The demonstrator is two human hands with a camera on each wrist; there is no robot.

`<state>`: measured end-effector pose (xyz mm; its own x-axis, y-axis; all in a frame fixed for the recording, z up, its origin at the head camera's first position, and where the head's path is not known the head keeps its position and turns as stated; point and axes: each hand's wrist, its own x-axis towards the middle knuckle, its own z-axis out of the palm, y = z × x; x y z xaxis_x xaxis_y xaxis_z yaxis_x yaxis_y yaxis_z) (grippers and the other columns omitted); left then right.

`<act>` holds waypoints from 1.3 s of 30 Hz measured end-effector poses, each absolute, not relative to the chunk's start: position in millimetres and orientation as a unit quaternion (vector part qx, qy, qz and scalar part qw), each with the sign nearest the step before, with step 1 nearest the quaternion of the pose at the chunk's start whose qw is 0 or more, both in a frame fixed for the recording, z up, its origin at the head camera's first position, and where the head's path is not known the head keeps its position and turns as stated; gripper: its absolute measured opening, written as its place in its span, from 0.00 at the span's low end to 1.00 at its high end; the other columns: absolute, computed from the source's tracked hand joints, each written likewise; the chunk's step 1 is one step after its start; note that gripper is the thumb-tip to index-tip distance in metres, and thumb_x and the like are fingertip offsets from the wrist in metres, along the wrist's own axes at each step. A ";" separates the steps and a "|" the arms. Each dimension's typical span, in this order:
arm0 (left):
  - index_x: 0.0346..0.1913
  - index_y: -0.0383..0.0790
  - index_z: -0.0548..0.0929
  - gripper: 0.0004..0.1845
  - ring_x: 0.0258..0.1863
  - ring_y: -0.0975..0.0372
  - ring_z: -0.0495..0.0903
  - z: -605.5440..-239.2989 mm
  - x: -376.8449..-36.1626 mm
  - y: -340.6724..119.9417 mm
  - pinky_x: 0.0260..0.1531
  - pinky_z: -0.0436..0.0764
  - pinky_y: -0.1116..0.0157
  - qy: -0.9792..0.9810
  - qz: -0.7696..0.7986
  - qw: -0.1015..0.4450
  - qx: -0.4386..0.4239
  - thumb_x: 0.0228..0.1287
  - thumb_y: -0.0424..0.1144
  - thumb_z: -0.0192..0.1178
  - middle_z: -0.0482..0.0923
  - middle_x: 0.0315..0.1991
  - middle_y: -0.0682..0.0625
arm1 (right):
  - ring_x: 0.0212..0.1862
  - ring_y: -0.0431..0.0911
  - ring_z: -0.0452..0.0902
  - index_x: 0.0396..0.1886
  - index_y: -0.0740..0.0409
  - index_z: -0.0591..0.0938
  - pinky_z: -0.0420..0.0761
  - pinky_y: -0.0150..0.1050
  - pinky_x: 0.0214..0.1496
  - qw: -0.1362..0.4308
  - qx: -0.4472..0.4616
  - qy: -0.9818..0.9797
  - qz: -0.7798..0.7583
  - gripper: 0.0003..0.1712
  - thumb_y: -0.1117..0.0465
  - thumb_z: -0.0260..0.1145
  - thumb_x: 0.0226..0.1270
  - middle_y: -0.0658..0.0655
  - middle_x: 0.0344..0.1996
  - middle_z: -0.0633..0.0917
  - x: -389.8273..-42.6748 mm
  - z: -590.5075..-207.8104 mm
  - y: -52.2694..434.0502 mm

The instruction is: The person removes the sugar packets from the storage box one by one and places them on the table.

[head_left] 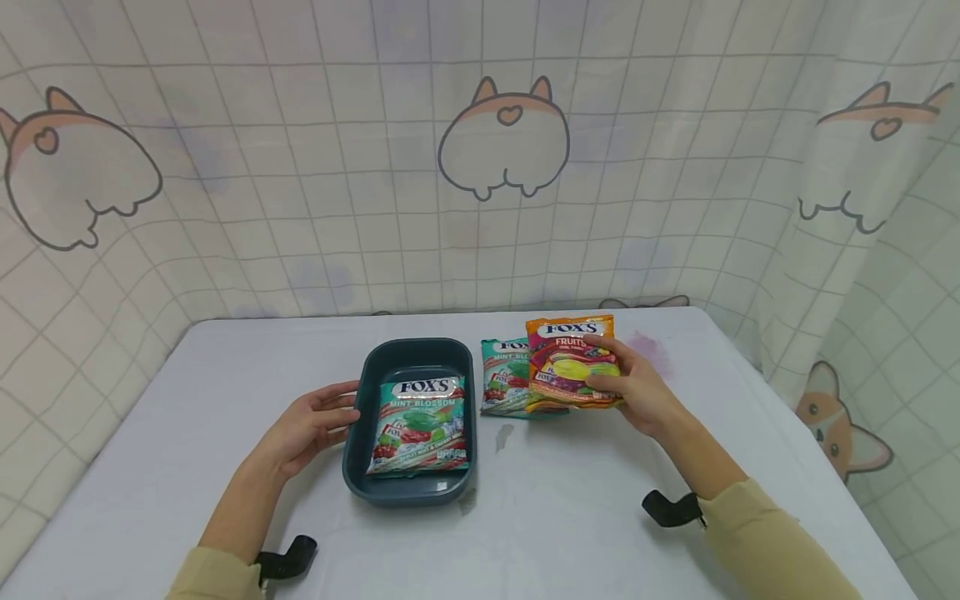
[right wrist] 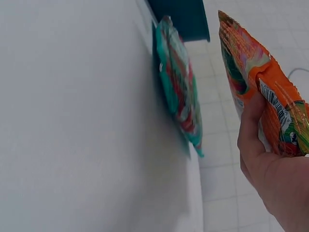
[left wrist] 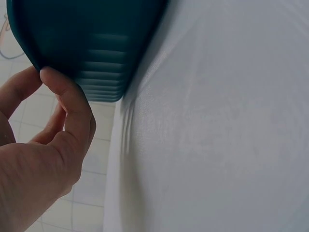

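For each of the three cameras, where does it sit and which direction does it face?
Head: worn on the head, looking forward and down at the table; both forearms show.
Left wrist: on the left wrist, looking past the left hand touching the dark tray.
Right wrist: on the right wrist, looking past the right hand gripping the orange candy bag.
Shared: the tray appears in every view.

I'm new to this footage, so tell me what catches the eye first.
The orange Fox's Fruits bag stands out, lifted off the white table in the grip of the right hand, just above a green mint bag lying flat. To the left, a dark teal tray holds another mint bag, and the left hand touches the tray's left wall.
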<state>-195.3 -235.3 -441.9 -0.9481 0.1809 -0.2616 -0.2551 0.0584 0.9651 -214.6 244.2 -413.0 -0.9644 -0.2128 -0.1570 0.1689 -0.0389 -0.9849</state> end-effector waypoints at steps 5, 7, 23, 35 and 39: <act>0.78 0.32 0.60 0.35 0.51 0.59 0.83 -441.5 -195.1 -235.1 0.50 0.83 0.65 0.708 0.688 0.159 -0.024 0.74 0.34 0.62 0.69 0.70 0.33 | 0.68 0.59 0.62 0.81 0.46 0.62 0.80 0.35 0.57 0.134 -0.005 0.688 -0.713 0.40 0.68 0.63 0.74 0.65 0.76 0.55 -216.7 -419.0 258.1; 0.78 0.32 0.60 0.36 0.51 0.59 0.83 -441.3 -195.0 -235.2 0.50 0.83 0.65 0.708 0.688 0.160 -0.023 0.74 0.34 0.62 0.68 0.70 0.32 | 0.67 0.59 0.61 0.81 0.47 0.62 0.80 0.35 0.57 0.133 -0.003 0.688 -0.713 0.40 0.68 0.63 0.74 0.65 0.76 0.55 -218.1 -421.6 263.5; 0.78 0.33 0.61 0.35 0.51 0.59 0.83 -443.6 -195.1 -234.4 0.50 0.83 0.64 0.711 0.684 0.158 -0.028 0.73 0.35 0.62 0.69 0.69 0.34 | 0.66 0.55 0.61 0.82 0.46 0.61 0.81 0.34 0.55 0.140 0.033 0.694 -0.705 0.40 0.67 0.64 0.75 0.65 0.78 0.49 -234.5 -439.6 300.7; 0.78 0.32 0.60 0.35 0.50 0.60 0.83 -442.9 -194.3 -234.3 0.49 0.83 0.65 0.705 0.691 0.156 -0.029 0.74 0.34 0.62 0.70 0.68 0.34 | 0.68 0.57 0.59 0.83 0.46 0.59 0.81 0.34 0.54 0.160 0.046 0.701 -0.693 0.41 0.68 0.62 0.76 0.63 0.80 0.44 -242.0 -442.1 307.5; 0.78 0.32 0.61 0.35 0.50 0.60 0.83 -443.6 -195.2 -234.1 0.49 0.83 0.64 0.705 0.692 0.155 -0.030 0.74 0.34 0.62 0.71 0.68 0.34 | 0.68 0.58 0.59 0.83 0.47 0.58 0.80 0.34 0.54 0.163 0.043 0.708 -0.685 0.41 0.68 0.61 0.75 0.65 0.79 0.47 -244.4 -442.5 306.5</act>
